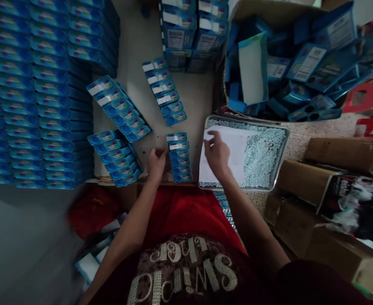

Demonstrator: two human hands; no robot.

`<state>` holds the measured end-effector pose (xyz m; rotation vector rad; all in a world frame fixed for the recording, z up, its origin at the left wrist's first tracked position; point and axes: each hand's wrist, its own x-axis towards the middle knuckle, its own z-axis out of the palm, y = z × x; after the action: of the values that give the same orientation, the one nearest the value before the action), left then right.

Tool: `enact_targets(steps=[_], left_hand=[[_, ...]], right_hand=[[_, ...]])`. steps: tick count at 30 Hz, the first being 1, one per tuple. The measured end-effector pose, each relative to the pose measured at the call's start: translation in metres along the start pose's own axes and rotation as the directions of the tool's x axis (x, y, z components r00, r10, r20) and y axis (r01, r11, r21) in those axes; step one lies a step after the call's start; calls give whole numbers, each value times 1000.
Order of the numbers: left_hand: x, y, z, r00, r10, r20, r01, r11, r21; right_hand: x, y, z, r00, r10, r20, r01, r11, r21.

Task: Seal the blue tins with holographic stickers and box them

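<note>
My left hand (157, 163) is at the left side of a short row of small blue boxes (180, 159) on the table. Its fingers are drawn together, and anything between them is too small to make out. Over a white paper sheet (226, 146) hovers or rests my right hand (217, 154), fingers bent and apart, with nothing visible in them. The sheet lies in a metal tray (282, 156) of pale blue pellets (263, 148). White strips mark the two far boxes of the near row. Another row of blue boxes (165, 93), mostly with white strips, lies beyond.
Tall stacks of blue boxes (56, 101) fill the left. Two slanted groups of blue boxes (119, 110) lie beside them. At the back right stands a carton (220, 84) full of blue boxes. Brown cartons (310, 182) are at the right.
</note>
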<state>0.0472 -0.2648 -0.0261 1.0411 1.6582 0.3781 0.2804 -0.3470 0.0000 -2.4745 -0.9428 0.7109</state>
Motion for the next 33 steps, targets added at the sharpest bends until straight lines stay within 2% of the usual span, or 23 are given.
enact_targets(steps=[2, 5, 7, 9, 11, 12, 14, 15, 17, 18, 19, 21, 23, 25, 27, 29, 33], left_hand=[[-8, 10, -5, 974, 219, -54, -212, 971, 112], [-10, 39, 7, 867, 499, -12, -487, 850, 202], [-2, 64, 32, 791, 601, 114, -611, 766, 198], [9, 87, 67, 713, 646, 272, -697, 696, 172], [17, 103, 106, 640, 625, 446, -746, 646, 165], [19, 107, 123, 621, 570, 538, -747, 638, 187], [20, 109, 150, 618, 367, 696, -713, 634, 299], [19, 108, 159, 627, 253, 737, -688, 623, 372], [16, 103, 168, 655, 99, 749, -644, 591, 486], [15, 100, 170, 671, 78, 737, -630, 584, 512], [14, 97, 170, 687, 88, 722, -621, 588, 519], [14, 94, 168, 708, 133, 694, -611, 608, 507], [15, 91, 166, 711, 168, 682, -614, 621, 487], [15, 90, 166, 699, 190, 689, -624, 633, 458], [16, 90, 168, 680, 200, 706, -628, 655, 419], [16, 90, 170, 657, 202, 726, -622, 689, 372], [16, 88, 172, 660, 165, 733, -515, 809, 282]], right_hand=[[19, 21, -30, 997, 19, -77, -26, 996, -89], [37, 44, -54, 991, 78, -110, -87, 994, -71], [29, 53, -52, 984, 115, -137, -111, 993, 37], [4, 59, -40, 972, 140, -188, -102, 975, 198], [-27, 63, -24, 959, 177, -222, -86, 926, 369], [-41, 66, -15, 953, 207, -223, -89, 891, 446], [-61, 73, 1, 946, 268, -182, -119, 809, 575], [-65, 77, 7, 945, 290, -153, -135, 769, 625], [-67, 88, 15, 953, 293, -81, -156, 702, 695], [-65, 93, 16, 961, 273, -37, -168, 688, 706], [-63, 97, 14, 968, 249, 4, -182, 698, 693], [-57, 105, 5, 976, 213, 42, -198, 792, 578], [-49, 106, -9, 984, 173, -41, -146, 917, 371], [-36, 101, -25, 984, 40, -173, -12, 987, 160], [-18, 92, -35, 966, -155, -209, 158, 987, -2], [0, 84, -38, 944, -300, -140, 286, 951, -113], [15, 83, -24, 919, -393, 0, 382, 892, -241]])
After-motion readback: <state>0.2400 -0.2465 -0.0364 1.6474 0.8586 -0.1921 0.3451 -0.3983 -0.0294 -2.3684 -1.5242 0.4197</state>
